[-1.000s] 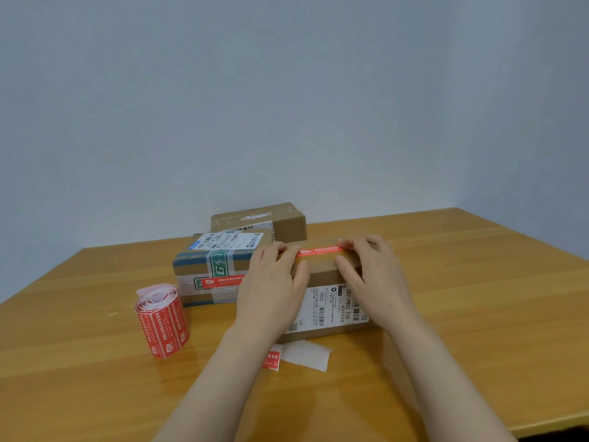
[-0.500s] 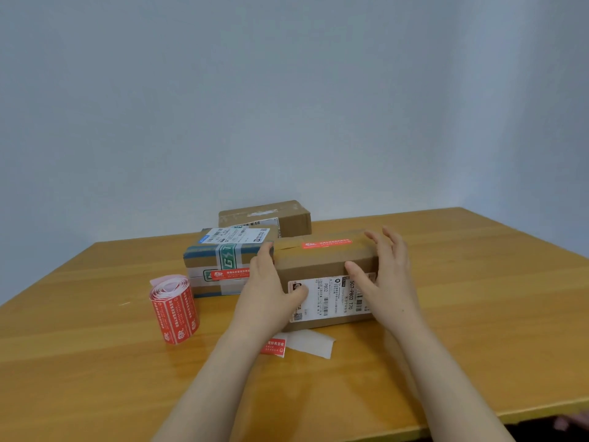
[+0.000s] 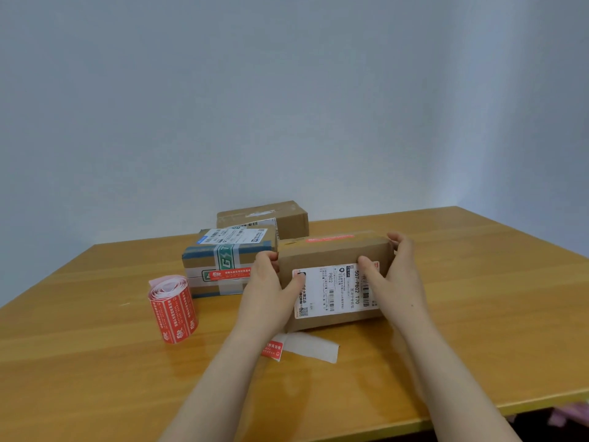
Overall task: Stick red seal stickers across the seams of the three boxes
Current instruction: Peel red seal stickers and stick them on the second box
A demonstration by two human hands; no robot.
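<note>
A brown cardboard box point(image 3: 331, 253) with a white shipping label on its front stands near the table's middle. A red seal sticker point(image 3: 330, 238) lies along its top. My left hand point(image 3: 271, 291) grips the box's left end, thumb on the label. My right hand point(image 3: 395, 275) grips the right end, thumb on the front and fingers round the far corner. A second box point(image 3: 228, 260) with green tape carries a red sticker point(image 3: 231, 275) on its front, just left of the held one. A third plain box point(image 3: 274, 215) stands behind. The red sticker roll point(image 3: 173, 309) stands at the left.
A white backing strip with a red sticker end point(image 3: 302, 346) lies on the wooden table point(image 3: 478, 314) in front of the held box. The table's near edge runs along the bottom right. A pale wall stands behind.
My hands left the sticker on top of the box and took hold of its two ends. The box has shifted a little to the right with the label facing me.
</note>
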